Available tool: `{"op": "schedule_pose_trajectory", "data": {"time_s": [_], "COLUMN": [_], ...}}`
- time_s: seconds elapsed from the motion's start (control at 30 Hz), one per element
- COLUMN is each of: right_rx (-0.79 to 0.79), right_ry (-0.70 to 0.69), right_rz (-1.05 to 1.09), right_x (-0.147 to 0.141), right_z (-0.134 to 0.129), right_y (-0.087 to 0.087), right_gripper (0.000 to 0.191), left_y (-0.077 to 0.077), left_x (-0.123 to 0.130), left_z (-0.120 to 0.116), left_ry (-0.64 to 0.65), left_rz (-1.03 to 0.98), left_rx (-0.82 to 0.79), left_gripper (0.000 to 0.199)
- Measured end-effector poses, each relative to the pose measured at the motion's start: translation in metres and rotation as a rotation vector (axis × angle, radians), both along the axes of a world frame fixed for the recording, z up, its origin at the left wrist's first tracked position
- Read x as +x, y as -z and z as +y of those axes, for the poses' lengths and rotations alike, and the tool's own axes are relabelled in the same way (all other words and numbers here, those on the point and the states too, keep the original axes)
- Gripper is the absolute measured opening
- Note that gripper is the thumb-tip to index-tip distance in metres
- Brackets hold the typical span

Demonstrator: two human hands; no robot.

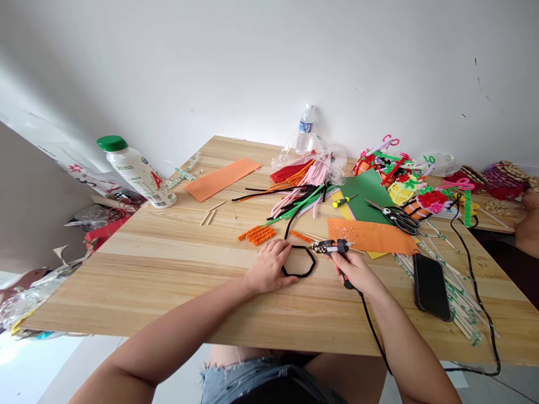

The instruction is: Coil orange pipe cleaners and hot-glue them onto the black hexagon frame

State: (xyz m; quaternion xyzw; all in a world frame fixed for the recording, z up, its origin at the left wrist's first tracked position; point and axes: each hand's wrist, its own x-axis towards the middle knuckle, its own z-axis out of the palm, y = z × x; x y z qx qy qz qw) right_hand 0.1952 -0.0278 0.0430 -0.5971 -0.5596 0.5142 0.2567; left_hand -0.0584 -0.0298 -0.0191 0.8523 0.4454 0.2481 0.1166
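Observation:
A black pipe cleaner (pixel 312 264) bent into an angular loop lies on the wooden table, one end running up and away from it. My left hand (pixel 272 265) rests over the loop's left side, fingers pressing it down. In my right hand (pixel 352 270) is a black glue gun (pixel 332 247) by its handle, its nozzle pointing left at the loop's upper right edge. Coiled orange pipe cleaners (pixel 257 233) lie just beyond my left hand. Behind the loop spreads a bundle of pipe cleaners (pixel 322 171) in red, orange, pink, green and black.
A white bottle (pixel 141 177) stands at left, a water bottle (pixel 306 128) at the back. Scissors (pixel 398 217), a screwdriver (pixel 343 201), green paper (pixel 366 193), a phone (pixel 432 286) and wrapped sticks (pixel 463 314) lie right. The gun's cord (pixel 373 331) crosses the front edge. Another person's arm (pixel 528 224) shows far right.

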Motion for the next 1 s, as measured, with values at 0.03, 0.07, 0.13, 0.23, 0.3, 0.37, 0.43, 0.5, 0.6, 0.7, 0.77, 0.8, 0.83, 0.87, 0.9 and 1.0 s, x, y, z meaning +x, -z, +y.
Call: {"op": "schedule_pose_trajectory", "data": {"time_s": [0.03, 0.07, 0.13, 0.23, 0.3, 0.37, 0.43, 0.5, 0.6, 0.7, 0.77, 0.8, 0.83, 0.87, 0.9, 1.0], "right_rx": [-0.003, -0.004, -0.006, -0.009, -0.02, -0.044, -0.069, -0.079, -0.06, -0.041, -0.033, -0.03, -0.031, -0.034, -0.038, -0.044], "right_ry": [0.001, 0.002, 0.002, -0.002, -0.009, -0.02, -0.037, -0.058, -0.066, -0.053, -0.064, -0.072, -0.077, -0.078, -0.079, -0.093], "right_rz": [0.001, 0.002, 0.005, 0.012, 0.025, 0.04, 0.05, 0.057, 0.074, 0.074, 0.073, 0.078, 0.083, 0.088, 0.09, 0.085], "right_x": [0.0, 0.0, 0.0, 0.001, 0.001, 0.001, 0.002, 0.003, 0.009, 0.017, 0.021, 0.023, 0.024, 0.024, 0.023, 0.021], "right_z": [0.0, 0.0, 0.0, -0.001, -0.001, -0.001, -0.002, -0.001, 0.0, 0.001, 0.002, 0.002, 0.002, 0.002, 0.002, 0.002], "right_y": [0.0, 0.0, 0.0, -0.001, -0.002, -0.004, -0.006, -0.007, -0.009, -0.013, -0.016, -0.016, -0.016, -0.016, -0.015, -0.012], "right_gripper": [0.06, 0.06, 0.059, 0.056, 0.054, 0.052, 0.05, 0.049, 0.047, 0.047, 0.047, 0.047, 0.047, 0.047, 0.046, 0.047], "left_y": [0.0, 0.0, 0.0, -0.001, -0.002, -0.003, -0.003, -0.003, -0.002, -0.001, 0.0, 0.0, 0.0, 0.001, 0.002, 0.004], "left_x": [0.0, 0.0, 0.0, 0.001, 0.001, 0.001, 0.001, 0.001, 0.002, 0.002, 0.003, 0.003, 0.003, 0.003, 0.003, 0.003], "left_z": [0.0, 0.0, 0.0, 0.0, -0.001, -0.001, -0.001, -0.001, -0.001, -0.002, -0.002, -0.002, -0.002, -0.002, -0.002, -0.001], "left_ry": [-0.001, -0.002, -0.005, -0.009, -0.011, -0.009, -0.009, -0.01, -0.018, -0.06, -0.09, -0.1, -0.107, -0.113, -0.116, -0.123], "left_rz": [0.0, 0.0, -0.005, -0.008, -0.002, 0.006, 0.01, 0.013, 0.007, -0.016, -0.02, -0.017, -0.014, -0.013, -0.015, -0.032], "left_rx": [-0.004, -0.006, -0.008, -0.014, -0.019, -0.022, -0.021, -0.018, -0.008, -0.003, -0.006, -0.007, -0.007, -0.005, -0.003, 0.003], "left_gripper": [0.074, 0.074, 0.073, 0.071, 0.071, 0.07, 0.07, 0.07, 0.069, 0.064, 0.063, 0.063, 0.063, 0.064, 0.064, 0.065]}}
